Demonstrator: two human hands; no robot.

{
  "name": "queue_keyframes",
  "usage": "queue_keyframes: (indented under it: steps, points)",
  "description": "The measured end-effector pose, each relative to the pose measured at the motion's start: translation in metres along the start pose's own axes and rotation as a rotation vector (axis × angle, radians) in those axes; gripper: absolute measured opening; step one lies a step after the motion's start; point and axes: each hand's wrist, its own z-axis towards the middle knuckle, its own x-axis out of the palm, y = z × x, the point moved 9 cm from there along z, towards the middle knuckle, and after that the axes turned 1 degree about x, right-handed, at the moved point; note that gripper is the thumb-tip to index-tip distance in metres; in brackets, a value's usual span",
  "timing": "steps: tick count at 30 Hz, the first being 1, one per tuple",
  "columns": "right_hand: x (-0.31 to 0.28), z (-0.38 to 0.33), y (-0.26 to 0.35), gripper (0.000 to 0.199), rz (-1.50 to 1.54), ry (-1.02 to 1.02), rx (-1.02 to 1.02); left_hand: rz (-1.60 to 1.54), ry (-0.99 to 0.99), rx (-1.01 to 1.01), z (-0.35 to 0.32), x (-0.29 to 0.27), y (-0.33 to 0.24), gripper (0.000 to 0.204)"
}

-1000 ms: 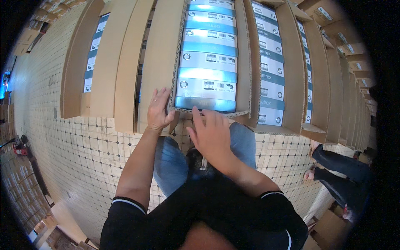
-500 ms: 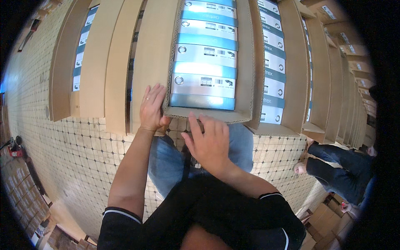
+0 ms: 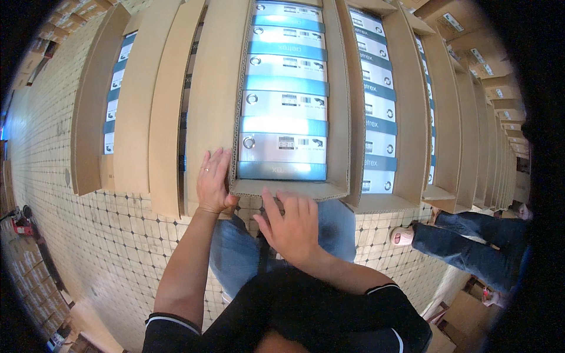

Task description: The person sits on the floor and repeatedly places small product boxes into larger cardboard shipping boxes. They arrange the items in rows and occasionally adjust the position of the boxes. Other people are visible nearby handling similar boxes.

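In front of me stands an open cardboard carton (image 3: 336, 147) holding a row of white boxes with shiny blue lids (image 3: 285, 150), which look like shoeboxes with printed labels. My left hand (image 3: 213, 181) lies along the outside of its near left corner, fingers stretched and close together, the thumb bent toward the front. Against the rim of the near wall rest the fingertips of my right hand (image 3: 293, 229). Its fingers are extended and its thumb points away to the left. Neither hand has anything enclosed in it.
Similar open cartons stand on both sides, one with white and grey-blue boxes (image 3: 378, 144) at right. A tall cardboard flap (image 3: 168, 117) rises at left. Another person's legs (image 3: 471, 241) are at the right on the tiled floor (image 3: 141, 235). Stacked cartons (image 3: 35, 276) line the lower left.
The cartons and my hands sit lower in the picture as the view shifts. My hands keep nearly the same places on the carton. The other person's foot has come further left.
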Motion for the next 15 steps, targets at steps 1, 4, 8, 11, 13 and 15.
queue_keyframes:
  steps: [1,4,8,11,13,15]
  points:
    - [0.000,0.001,0.000,0.048,0.003,0.013,0.002,0.001,0.004,-0.006,0.000,0.000,0.001,0.108]
    - [0.000,0.003,-0.002,0.046,0.018,0.038,0.005,-0.016,0.005,0.009,-0.001,-0.001,0.001,0.107]
    - [0.000,0.005,-0.003,0.042,0.033,0.058,-0.002,0.039,-0.009,0.139,0.000,-0.002,-0.011,0.099]
    - [-0.001,0.005,-0.003,0.039,0.044,0.052,-0.015,0.081,0.071,0.055,0.002,0.008,-0.004,0.080]
    - [-0.003,0.006,-0.003,0.038,0.067,0.026,-0.029,0.280,0.153,0.013,0.002,0.017,0.001,0.072]
    - [-0.005,0.007,-0.004,0.038,0.102,-0.017,-0.043,0.364,0.204,-0.020,0.002,0.023,0.006,0.068]
